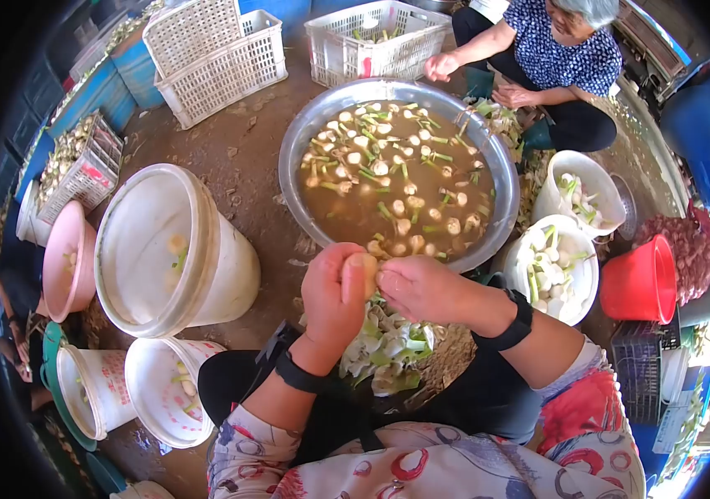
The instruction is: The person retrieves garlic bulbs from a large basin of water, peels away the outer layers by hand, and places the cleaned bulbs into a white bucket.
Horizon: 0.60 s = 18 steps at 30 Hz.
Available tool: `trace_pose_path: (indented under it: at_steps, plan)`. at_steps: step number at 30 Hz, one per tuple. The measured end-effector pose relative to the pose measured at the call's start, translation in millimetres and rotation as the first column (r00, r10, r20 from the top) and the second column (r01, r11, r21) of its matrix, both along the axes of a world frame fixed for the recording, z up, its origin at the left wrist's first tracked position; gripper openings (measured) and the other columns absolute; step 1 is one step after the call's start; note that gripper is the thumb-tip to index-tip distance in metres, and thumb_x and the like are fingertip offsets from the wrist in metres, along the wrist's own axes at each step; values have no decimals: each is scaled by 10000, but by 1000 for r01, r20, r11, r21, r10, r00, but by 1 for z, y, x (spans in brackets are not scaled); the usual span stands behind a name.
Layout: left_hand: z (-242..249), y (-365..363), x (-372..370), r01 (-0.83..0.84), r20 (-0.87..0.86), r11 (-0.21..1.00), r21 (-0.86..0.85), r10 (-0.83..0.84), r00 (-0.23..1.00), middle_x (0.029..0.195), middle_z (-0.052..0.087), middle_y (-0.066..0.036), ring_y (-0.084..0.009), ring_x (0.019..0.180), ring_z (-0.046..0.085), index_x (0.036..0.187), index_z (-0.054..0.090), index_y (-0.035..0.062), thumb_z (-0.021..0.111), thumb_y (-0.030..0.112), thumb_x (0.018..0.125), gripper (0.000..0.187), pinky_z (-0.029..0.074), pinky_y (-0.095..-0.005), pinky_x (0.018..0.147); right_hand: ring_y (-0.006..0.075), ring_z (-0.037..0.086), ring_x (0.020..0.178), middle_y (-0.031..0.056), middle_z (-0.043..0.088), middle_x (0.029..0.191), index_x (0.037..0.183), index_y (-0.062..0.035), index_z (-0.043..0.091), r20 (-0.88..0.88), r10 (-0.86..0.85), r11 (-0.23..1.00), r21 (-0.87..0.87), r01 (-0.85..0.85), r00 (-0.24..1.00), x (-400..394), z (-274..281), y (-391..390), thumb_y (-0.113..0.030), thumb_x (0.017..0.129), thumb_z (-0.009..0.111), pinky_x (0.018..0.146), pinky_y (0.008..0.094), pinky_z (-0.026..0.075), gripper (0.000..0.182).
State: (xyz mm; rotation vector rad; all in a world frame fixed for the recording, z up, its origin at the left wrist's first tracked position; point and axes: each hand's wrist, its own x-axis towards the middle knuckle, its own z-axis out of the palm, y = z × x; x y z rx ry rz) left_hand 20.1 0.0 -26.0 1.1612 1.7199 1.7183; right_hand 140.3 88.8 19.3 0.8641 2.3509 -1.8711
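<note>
My left hand [330, 289] is closed around a pale garlic bulb [368, 271], mostly covered by the fingers, just in front of the basin's near rim. Against the same bulb, the fingers of my right hand [425, 289] are pinched together. Beyond both hands sits a wide metal basin [291, 193] of brown water. Many garlic bulbs [401, 226] with short green stems float in it. Below my hands, between my knees, lies a heap of peeled skins and leaves [388, 349].
White buckets [538, 241] holding peeled garlic and a red bucket [642, 279] stand at right. A large lidded white bucket [226, 270], smaller buckets [151, 391] and a pink basin [55, 258] are at left. Plastic crates [230, 71] stand behind. Another person [563, 50] sits across the basin.
</note>
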Motion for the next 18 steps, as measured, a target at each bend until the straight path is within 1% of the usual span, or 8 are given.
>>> trace_pose_path:
  at_steps: [3, 5, 6, 7, 9, 10, 12, 18]
  plan:
    - [4, -3, -2, -31, -337, 999, 34, 40, 941, 800, 554, -106, -196, 741, 527, 882, 527, 3, 442, 155, 817, 186, 416, -297, 676, 173, 511, 429, 86, 489, 500, 626, -14, 497, 53, -45, 999, 18, 44, 998, -5, -2, -3, -189, 812, 409, 444, 300, 409, 270]
    - [8, -3, -9, -29, 254, 987, 161, -13, 967, 806, 559, -112, -217, 748, 529, 869, 529, 2, 433, 147, 813, 183, 421, -312, 685, 204, 533, 457, 106, 512, 520, 611, -11, 508, 54, -59, 998, 13, 59, 997, -11, -18, 2, -192, 788, 426, 460, 322, 416, 266]
    - [-5, 0, -27, -88, -190, 986, 139, 113, 975, 800, 559, -113, -213, 754, 531, 862, 517, -1, 409, 132, 825, 175, 426, -311, 687, 235, 546, 495, 118, 534, 551, 608, -8, 518, 90, 271, 826, 490, -279, 958, -6, -46, 9, -204, 773, 436, 474, 339, 417, 268]
    - [11, 3, -30, -4, 502, 954, 301, -155, 851, 797, 560, -109, -208, 757, 531, 857, 503, 4, 373, 118, 842, 173, 428, -299, 682, 266, 560, 533, 129, 556, 581, 605, -5, 527, 270, 503, 346, 808, -477, 821, 1, -73, 14, -215, 757, 445, 487, 357, 418, 272]
    - [15, 2, -45, 40, 810, 940, 339, -313, 495, 787, 558, -98, -197, 741, 528, 857, 494, 2, 362, 120, 850, 178, 429, -289, 672, 314, 560, 602, 153, 561, 619, 637, -12, 544, 431, 333, 628, 562, -538, 839, -3, -77, 14, -242, 768, 465, 513, 385, 415, 276]
    - [7, 6, -51, 22, 816, 943, 331, -298, 495, 787, 558, -98, -197, 741, 528, 857, 494, 2, 362, 120, 850, 178, 429, -289, 672, 326, 551, 605, 162, 551, 618, 648, -11, 541, 256, 147, 792, 548, -269, 955, -14, -60, 17, -253, 774, 474, 522, 388, 415, 281]
    - [-7, 6, -47, 47, 641, 991, 129, -120, 758, 789, 557, -78, -161, 720, 520, 873, 512, -4, 379, 163, 856, 214, 423, -266, 662, 363, 523, 617, 188, 519, 611, 670, -4, 523, 56, -138, 935, 336, 111, 989, -29, -9, 17, -281, 788, 499, 540, 403, 407, 302]
    - [-4, 7, -29, 109, 408, 993, -38, -84, 909, 805, 555, -54, -92, 729, 500, 897, 540, -14, 426, 186, 845, 235, 411, -223, 653, 361, 505, 591, 195, 500, 596, 637, 0, 502, -133, 8, 886, 460, 55, 991, -29, -7, 16, -216, 768, 481, 531, 420, 387, 253]
